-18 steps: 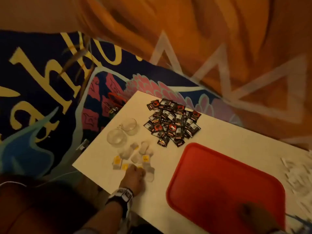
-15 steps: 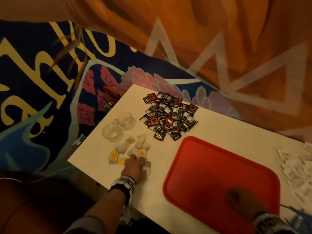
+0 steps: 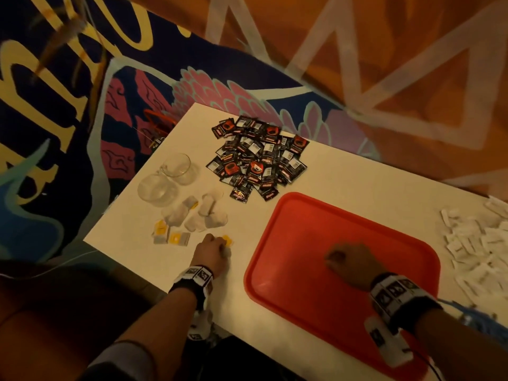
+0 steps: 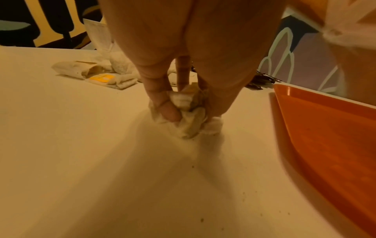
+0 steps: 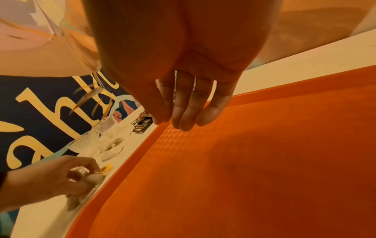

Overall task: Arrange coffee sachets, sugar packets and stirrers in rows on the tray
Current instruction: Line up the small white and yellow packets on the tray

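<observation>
The left hand [image 4: 179, 90] is pinching a crumpled sachet [image 4: 189, 116] against the table [image 4: 81, 161]; the right hand [image 5: 183, 90] is hovering, fingers straight, over the bare tray [image 5: 264, 161].

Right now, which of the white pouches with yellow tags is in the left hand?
The crumpled pouch nearest the red tray; the left hand pinches it, the others lie loose.

We look steeply down from head height onto the table [image 3: 343, 171]. Both wrist cameras sit close, sharing the red tray [image 4: 325, 136].
</observation>
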Available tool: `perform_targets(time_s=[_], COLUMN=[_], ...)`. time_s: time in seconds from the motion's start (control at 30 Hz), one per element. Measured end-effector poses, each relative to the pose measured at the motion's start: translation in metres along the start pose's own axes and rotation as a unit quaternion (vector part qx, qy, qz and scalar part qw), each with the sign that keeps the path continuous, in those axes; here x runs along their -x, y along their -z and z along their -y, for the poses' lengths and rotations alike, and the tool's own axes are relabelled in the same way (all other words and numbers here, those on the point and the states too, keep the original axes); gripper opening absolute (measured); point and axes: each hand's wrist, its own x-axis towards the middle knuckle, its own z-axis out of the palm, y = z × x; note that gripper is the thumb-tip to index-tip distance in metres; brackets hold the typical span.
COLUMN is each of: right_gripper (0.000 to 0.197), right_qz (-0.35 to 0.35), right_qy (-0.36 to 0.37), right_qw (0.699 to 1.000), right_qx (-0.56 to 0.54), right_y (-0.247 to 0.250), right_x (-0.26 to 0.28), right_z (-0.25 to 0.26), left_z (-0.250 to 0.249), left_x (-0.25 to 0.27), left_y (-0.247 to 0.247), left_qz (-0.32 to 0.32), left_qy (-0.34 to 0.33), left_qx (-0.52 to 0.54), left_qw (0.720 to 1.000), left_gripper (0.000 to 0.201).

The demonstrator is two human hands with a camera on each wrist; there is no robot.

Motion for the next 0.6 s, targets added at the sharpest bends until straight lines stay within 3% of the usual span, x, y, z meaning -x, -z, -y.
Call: perform_targets(time_s=[0.03,0.1,0.2,0.3,0.37,0.43,0.47,0.53,0.6], right_gripper=[0.009,0.011,0.011,0.009,0.009,0.009,0.009,0.013,0.03], right_qz=[-0.007,-0.017,-0.03,-0.041,-0.055,-0.078,-0.093,-0.109,-0.094], right_qy=[0.007,0.025,0.046,0.059,0.081,0.104,0.115,0.124,0.122], right_qw=[1.0,1.0,0.998,0.996,0.992,0.985,0.979,0.963,0.951], right_qx=[-0.004,-0.005,-0.025,-0.061,-0.082,-0.113,-0.139,-0.213,-0.269], right_y=[0.002,0.007,0.013,0.019,0.021,0.023,0.023,0.026,0.029], right_x=[-0.002,-0.004,-0.006,-0.014,-0.019,-0.025,-0.029,-0.035,-0.045], right_z=[-0.001,0.0,0.004,0.007,0.014,0.022,0.026,0.031,0.034], left_z=[-0.001,-0.006,-0.025,-0.057,-0.081,-0.103,-0.115,-0.137,-0.156], left_x=[0.0,-0.001,0.001,-0.003,-0.007,-0.011,-0.013,-0.019,-0.029], left_y=[0.002,0.008,0.025,0.04,0.047,0.047,0.046,0.04,0.034], left_qz=[0.001,0.0,0.009,0.022,0.073,0.161,0.198,0.244,0.259], left_qy=[0.0,0.003,0.039,0.062,0.056,0.046,0.035,0.0,-0.038], left_qx=[0.011,0.044,0.22,0.418,0.554,0.662,0.685,0.688,0.664], left_qw=[1.0,0.999,0.975,0.906,0.827,0.73,0.7,0.684,0.7], left_gripper=[0.006,0.016,0.022,0.015,0.009,0.013,0.014,0.016,0.02])
